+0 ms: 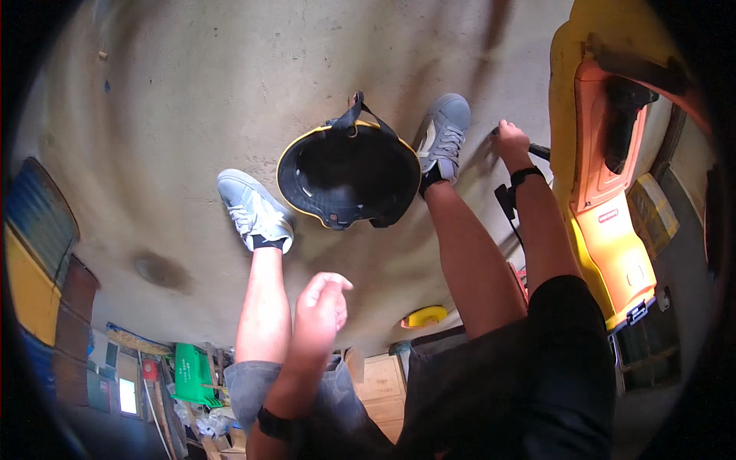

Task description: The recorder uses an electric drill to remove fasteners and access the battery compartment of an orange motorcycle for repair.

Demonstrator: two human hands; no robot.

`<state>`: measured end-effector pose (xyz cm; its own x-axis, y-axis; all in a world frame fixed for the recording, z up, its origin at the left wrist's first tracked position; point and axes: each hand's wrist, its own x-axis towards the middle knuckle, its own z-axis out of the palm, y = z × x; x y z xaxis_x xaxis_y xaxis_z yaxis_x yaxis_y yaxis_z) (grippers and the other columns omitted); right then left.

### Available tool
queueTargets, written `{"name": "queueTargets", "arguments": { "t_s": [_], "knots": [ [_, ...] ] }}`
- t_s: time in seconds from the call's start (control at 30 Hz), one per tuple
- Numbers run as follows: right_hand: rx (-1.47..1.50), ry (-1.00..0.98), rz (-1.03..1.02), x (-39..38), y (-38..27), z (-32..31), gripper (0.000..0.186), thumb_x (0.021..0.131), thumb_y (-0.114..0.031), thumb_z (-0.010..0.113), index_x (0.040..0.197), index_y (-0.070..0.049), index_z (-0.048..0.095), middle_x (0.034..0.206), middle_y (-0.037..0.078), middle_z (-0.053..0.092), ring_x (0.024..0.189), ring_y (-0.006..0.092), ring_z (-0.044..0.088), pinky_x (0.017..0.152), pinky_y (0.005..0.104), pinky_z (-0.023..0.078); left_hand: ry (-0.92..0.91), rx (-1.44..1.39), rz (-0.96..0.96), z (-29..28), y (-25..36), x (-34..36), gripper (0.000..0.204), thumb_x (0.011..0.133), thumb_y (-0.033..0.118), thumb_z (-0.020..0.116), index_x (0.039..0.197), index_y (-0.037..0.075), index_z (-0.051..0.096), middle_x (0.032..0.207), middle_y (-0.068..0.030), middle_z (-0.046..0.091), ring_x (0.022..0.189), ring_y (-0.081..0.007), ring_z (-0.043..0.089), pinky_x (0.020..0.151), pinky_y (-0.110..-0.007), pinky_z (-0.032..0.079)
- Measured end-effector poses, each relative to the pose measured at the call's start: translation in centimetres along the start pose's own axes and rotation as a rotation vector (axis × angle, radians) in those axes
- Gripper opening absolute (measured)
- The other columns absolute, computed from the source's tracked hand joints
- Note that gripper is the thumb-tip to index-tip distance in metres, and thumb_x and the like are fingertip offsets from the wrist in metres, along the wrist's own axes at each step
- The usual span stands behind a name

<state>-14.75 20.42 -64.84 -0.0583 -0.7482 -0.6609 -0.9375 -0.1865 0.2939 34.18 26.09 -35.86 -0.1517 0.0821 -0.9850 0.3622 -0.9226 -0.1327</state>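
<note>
Between my feet a helmet [346, 180] lies on the floor, hollow side facing me. It has a yellow rim, a black lining and a black strap [353, 113] at its far edge. My left hand [322, 303] hovers over my left shin, loosely curled and slightly blurred, with nothing visible in it. Beyond my right knee, my right hand [511, 142] is closed around a thin black bar [540, 152]. That bar points toward a yellow and orange machine; where it ends is hidden. A black piece with a cable [505, 201] hangs near my right wrist.
The yellow and orange machine body [613, 230] stands close on the right. A yellow round object [425, 317] lies on the concrete floor [199, 92] behind my right leg. At lower left are a green crate [194, 374] and clutter; a wooden cabinet [382, 387] shows between my legs.
</note>
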Motion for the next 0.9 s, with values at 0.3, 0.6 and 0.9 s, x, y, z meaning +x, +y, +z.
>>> {"name": "queueTargets", "arguments": {
  "t_s": [0.3, 0.6, 0.9],
  "knots": [
    [0.052, 0.161, -0.264, 1.2, 1.7, 2.3, 0.007, 0.086, -0.013, 0.052, 0.090, -0.009, 0.055, 0.079, 0.012, 0.061, 0.075, 0.0313, 0.063, 0.064, 0.0436, 0.051, -0.021, 0.012, 0.019, 1.0, -0.4, 0.1, 0.016, 0.098, 0.016, 0.046, 0.092, 0.003, 0.052, 0.056, 0.0038, 0.035, 0.046, -0.0055, 0.031, 0.042, -0.022, 0.026],
    [0.537, 0.181, -0.060, 9.7, -6.6, -12.3, 0.025, 0.083, -0.025, 0.064, 0.091, -0.002, 0.061, 0.086, 0.019, 0.068, 0.086, 0.0362, 0.066, 0.075, 0.0438, 0.053, -0.073, -0.122, 0.024, 0.8, 0.7, -0.6, 0.015, 0.099, 0.015, 0.044, 0.092, 0.004, 0.052, 0.058, 0.0052, 0.035, 0.046, -0.0039, 0.031, 0.042, -0.021, 0.025],
    [0.604, 0.293, 0.012, 19.8, -13.8, -25.5, 0.036, 0.088, -0.029, 0.063, 0.117, -0.009, 0.056, 0.098, 0.017, 0.068, 0.098, 0.0357, 0.063, 0.085, 0.0432, 0.048, -0.072, -0.292, 0.012, -0.3, 2.8, -0.9, 0.018, 0.099, 0.018, 0.046, 0.090, 0.004, 0.053, 0.058, 0.0051, 0.035, 0.046, -0.0048, 0.033, 0.042, -0.021, 0.028]
  ]
}}
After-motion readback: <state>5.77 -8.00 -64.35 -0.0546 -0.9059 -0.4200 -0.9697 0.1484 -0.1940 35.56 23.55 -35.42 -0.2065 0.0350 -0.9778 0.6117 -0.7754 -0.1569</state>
